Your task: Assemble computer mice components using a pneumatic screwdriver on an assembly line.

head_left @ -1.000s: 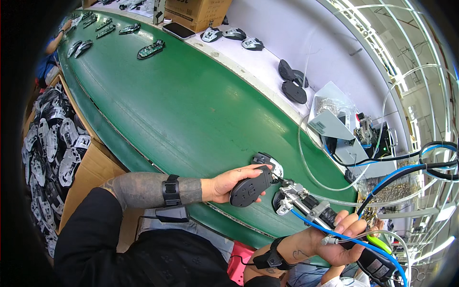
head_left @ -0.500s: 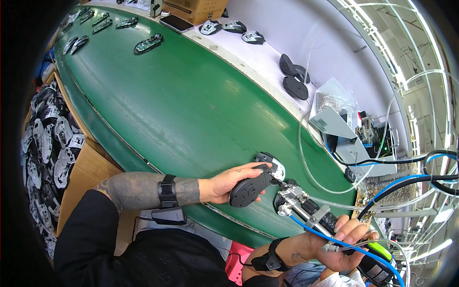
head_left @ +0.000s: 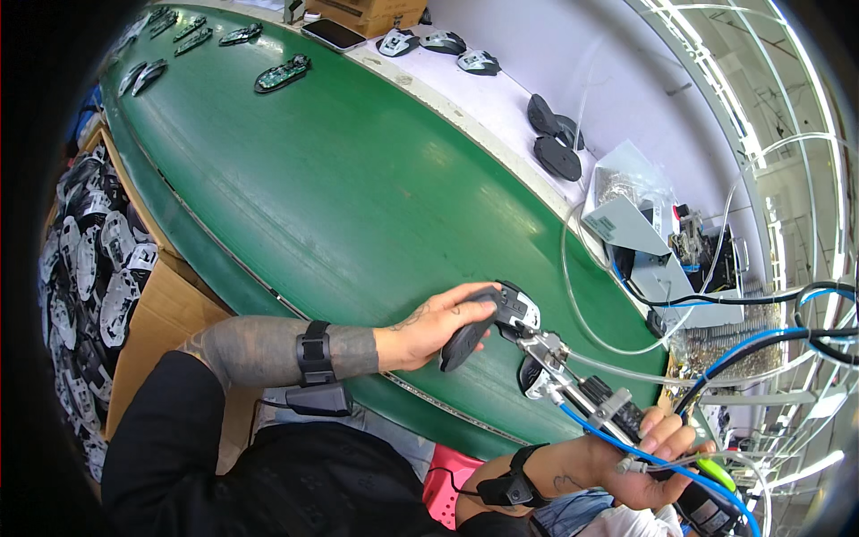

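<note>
My left hand [head_left: 428,333] is closed round the black base of a computer mouse [head_left: 461,344], tilted nearly edge-on above the green belt. Just beyond it is a silver-and-black mouse shell [head_left: 519,310]; whether the two touch or are joined I cannot tell. My right hand [head_left: 651,458] grips a powered screwdriver [head_left: 591,394] with a silver clamp head and a blue air hose. The tool's front end reaches the right side of the mouse parts, its tip hard to make out. Another mouse shell [head_left: 534,377] lies on the belt, partly behind the tool.
Mouse circuit boards [head_left: 283,73] lie along the far left of the green belt [head_left: 358,197]. A cardboard box [head_left: 165,304] full of mouse shells stands at the left. Along the white ledge are a phone [head_left: 334,35], shells, black bases [head_left: 557,157] and a screw feeder [head_left: 658,259]. Loose hoses loop at the right.
My left hand has tilted the mouse base from showing its broad underside to nearly edge-on. The screwdriver's front end has shifted slightly right and its body is lower.
</note>
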`<state>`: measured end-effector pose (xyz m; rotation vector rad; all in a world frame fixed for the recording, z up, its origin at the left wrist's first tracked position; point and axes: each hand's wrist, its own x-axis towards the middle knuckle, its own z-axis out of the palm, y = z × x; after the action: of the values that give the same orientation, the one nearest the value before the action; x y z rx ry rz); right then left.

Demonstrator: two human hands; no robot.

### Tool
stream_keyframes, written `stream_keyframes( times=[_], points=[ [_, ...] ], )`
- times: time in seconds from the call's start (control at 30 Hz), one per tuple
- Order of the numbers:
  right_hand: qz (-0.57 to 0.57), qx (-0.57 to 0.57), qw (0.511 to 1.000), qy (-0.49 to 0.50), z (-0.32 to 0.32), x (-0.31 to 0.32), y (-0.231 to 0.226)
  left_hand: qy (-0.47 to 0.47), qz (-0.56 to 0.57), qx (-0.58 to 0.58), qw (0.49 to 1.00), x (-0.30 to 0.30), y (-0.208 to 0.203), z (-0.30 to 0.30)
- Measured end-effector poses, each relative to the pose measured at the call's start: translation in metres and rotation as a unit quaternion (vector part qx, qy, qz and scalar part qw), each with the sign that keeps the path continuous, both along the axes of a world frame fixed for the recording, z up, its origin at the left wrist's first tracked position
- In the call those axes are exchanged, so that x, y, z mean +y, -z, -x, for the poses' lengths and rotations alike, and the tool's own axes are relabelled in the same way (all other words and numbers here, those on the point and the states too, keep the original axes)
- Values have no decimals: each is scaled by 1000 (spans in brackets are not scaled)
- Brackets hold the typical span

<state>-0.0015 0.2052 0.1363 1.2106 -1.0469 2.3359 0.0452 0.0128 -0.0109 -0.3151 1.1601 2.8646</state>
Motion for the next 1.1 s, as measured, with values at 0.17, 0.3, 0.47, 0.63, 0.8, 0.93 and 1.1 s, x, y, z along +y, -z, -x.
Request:
stream_keyframes(
  times=[0.17,0.3,0.47,0.63,0.8,0.93,1.1],
  points=[
    [8,3,1000,7,4,-4,8,6,-113,-31,993,-8,-2,1],
    [-3,-15,1000,20,4,-14,12,27,-137,-2,990,-8,-6,0],
    [11,-7,1000,28,5,-15,15,42,-146,24,988,-10,-10,-2],
    [12,-5,1000,26,8,-13,19,64,-163,41,984,-11,-11,-5],
    [9,-5,999,37,5,-12,18,74,-151,58,984,-11,-13,-5],
    [19,-36,999,35,-3,-6,12,-33,-120,21,992,-17,-1,6],
    [-8,-5,998,-60,-26,-1,2,-85,-161,18,983,-31,-1,15]
  ],
)
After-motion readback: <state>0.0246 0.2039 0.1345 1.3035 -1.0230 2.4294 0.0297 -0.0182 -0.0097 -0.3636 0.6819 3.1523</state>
